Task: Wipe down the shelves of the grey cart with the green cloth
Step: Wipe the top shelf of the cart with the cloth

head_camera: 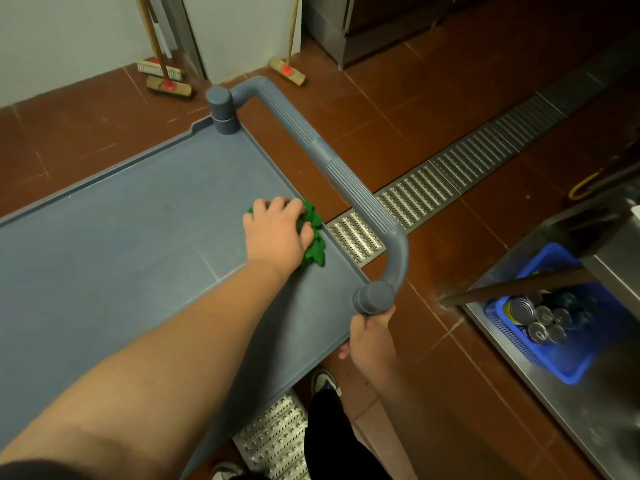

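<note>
The grey cart's top shelf (121,244) fills the left and middle of the view, with its ribbed grey handle (322,150) arching over the right end. A crumpled green cloth (314,237) lies on the shelf near the right rim. My left hand (277,233) sits on top of the cloth with fingers curled over it. My right hand (372,337) grips the cart's near right corner, just below the handle's round post (374,297).
Brown tiled floor surrounds the cart. A metal drain grate (450,174) runs diagonally to the right. A steel counter's lower shelf at right carries a blue basket (568,362) of tin cans. Brooms (166,81) lean against the far wall. My shoes show below the cart.
</note>
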Tool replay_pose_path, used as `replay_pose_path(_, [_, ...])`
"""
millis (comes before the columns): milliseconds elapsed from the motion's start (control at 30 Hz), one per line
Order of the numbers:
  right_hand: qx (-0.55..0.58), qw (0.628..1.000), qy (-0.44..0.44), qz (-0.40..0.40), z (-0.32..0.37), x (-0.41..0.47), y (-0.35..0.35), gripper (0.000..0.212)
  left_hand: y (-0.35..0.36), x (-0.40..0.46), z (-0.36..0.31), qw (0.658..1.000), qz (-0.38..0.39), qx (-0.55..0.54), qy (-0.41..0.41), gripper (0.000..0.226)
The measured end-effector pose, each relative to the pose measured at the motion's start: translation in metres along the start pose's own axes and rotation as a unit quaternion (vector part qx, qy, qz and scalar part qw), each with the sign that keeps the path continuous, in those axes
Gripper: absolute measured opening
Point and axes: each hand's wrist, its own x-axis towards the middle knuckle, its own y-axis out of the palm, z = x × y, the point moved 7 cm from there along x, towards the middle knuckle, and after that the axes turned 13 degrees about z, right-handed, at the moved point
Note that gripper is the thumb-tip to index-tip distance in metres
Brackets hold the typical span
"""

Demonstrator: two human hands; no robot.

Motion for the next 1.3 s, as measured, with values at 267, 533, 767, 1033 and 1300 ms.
replay_pose_path(267, [-0.03,0.998,0.044,0.014,-0.019,0.009,0.0,0.039,0.038,-0.087,-0.068,0.987,0.044,0.022,0.151,0.022])
replay_pose_path(533, [-0.008,1.0,0.018,0.005,-0.005,0.004,0.009,0.036,0.011,-0.07,0.009,1.0,0.002,0.01,0.028,0.026])
replay_pose_path(767, [0.009,0.999,0.049,-0.016,-0.004,0.004,0.009,0.053,-0.02,-0.111,0.151,0.991,-0.034,0.006,-0.127,0.025])
replay_pose_path(1033, [-0.003,0.989,0.023,-0.147,0.006,-0.024,0.033,0.059,-0.033,-0.254,0.271,0.976,-0.079,-0.011,-0.201,0.039])
replay_pose_path(1300, [-0.386,0.918,-0.059,-0.076,0.039,-0.09,0.202,0.079,-0.036,-0.347,0.319,0.972,-0.045,-0.034,-0.226,0.05])
